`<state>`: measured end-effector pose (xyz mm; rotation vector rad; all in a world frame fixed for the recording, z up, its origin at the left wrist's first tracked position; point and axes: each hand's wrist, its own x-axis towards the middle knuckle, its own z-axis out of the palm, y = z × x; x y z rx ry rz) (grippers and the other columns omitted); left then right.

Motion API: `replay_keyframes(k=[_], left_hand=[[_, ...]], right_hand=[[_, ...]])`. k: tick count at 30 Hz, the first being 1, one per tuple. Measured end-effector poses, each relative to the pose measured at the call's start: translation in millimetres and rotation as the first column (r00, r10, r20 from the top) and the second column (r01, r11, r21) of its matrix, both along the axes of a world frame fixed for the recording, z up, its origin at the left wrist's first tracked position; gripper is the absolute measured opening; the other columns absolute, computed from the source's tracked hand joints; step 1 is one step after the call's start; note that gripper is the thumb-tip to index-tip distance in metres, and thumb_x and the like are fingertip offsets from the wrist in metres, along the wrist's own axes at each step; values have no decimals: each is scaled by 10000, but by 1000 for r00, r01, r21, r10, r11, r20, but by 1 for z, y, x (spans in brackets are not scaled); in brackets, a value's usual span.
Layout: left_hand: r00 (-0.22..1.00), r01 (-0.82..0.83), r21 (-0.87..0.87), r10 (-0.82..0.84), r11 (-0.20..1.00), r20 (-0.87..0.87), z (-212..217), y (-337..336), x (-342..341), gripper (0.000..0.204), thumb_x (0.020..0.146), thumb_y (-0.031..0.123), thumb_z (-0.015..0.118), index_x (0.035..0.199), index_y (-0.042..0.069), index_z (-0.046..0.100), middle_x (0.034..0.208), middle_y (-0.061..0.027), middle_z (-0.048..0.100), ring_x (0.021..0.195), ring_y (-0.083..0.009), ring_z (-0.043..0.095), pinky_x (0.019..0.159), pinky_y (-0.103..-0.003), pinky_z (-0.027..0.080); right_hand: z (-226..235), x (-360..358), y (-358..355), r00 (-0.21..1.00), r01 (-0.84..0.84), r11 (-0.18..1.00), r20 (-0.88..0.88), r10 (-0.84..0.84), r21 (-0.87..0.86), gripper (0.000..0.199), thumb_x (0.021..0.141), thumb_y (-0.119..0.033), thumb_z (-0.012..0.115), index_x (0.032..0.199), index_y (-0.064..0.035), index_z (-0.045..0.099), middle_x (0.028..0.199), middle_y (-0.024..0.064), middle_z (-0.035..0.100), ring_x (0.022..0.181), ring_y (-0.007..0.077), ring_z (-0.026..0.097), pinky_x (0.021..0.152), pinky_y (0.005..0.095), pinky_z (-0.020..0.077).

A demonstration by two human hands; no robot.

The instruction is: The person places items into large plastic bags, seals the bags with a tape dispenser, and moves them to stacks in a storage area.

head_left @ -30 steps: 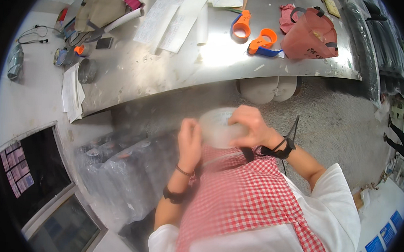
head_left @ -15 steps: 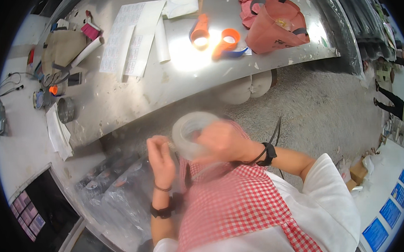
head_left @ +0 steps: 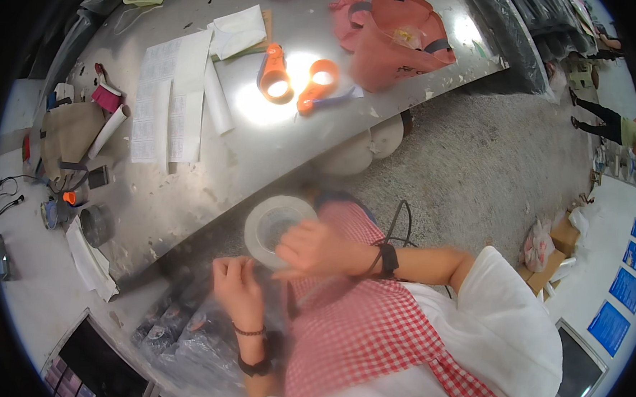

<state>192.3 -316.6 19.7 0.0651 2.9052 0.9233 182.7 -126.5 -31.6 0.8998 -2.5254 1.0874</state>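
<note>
A clear tape roll (head_left: 273, 228) is gripped by right hand (head_left: 315, 249) fingers just off the steel table (head_left: 189, 192) edge; left hand (head_left: 237, 291) fingers are curled beside it.

Bright overhead light falls on the metal table (head_left: 189, 192), where a white glare spot burns out the surface around the two orange tape holders (head_left: 295, 82) at the far side, while the floor to the right is evenly lit and the near left corner lies dimmer. The right hand (head_left: 319, 249), the left hand (head_left: 237, 291) and the roll of tape (head_left: 273, 228) are smeared by motion blur, as is the checked apron (head_left: 368, 338) near them. The fisheye lens bends the table edge and squeezes things toward a black round rim.
</note>
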Motion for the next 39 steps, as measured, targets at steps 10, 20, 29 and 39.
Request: replay_keyframes(k=[10, 20, 29, 39], left_hand=[[868, -446, 838, -79, 314, 491, -26, -45, -12, 174, 951, 239, 560, 940, 70, 524, 1468, -236, 331, 1346, -364, 348, 1008, -461, 399], [792, -607, 793, -112, -54, 600, -50, -70, 37, 185, 923, 215, 601, 919, 60, 501, 1439, -278, 341, 1352, -465, 282, 1022, -596, 359], [866, -480, 843, 27, -243, 500, -32, -82, 56, 221, 893, 202, 639, 846, 62, 475, 1412, -274, 371, 1358, -507, 229, 1095, -600, 229], [837, -329, 803, 240, -497, 491, -22, -126, 161, 105, 897, 123, 584, 951, 66, 515, 1451, -321, 284, 1055, -253, 568, 832, -345, 504]], right_hand=[[-20, -55, 11, 903, -114, 902, 335, 269, -416, 331, 721, -326, 728, 840, -42, 608, 772, 73, 564, 742, 237, 583, 675, 330, 457], [-233, -155, 168, 888, 361, 844, 130, -441, 398, 225, 811, -176, 669, 991, -59, 600, 919, 77, 611, 955, 227, 550, 810, 378, 391], [-65, -91, 47, 307, 622, 384, 664, 682, -682, 275, 911, -308, 598, 932, -36, 570, 846, 86, 579, 748, 168, 512, 758, 324, 432], [-20, -42, -73, 297, -284, 658, 589, 752, -697, 301, 851, -297, 614, 808, -4, 562, 1173, 170, 568, 986, 225, 556, 865, 333, 432]])
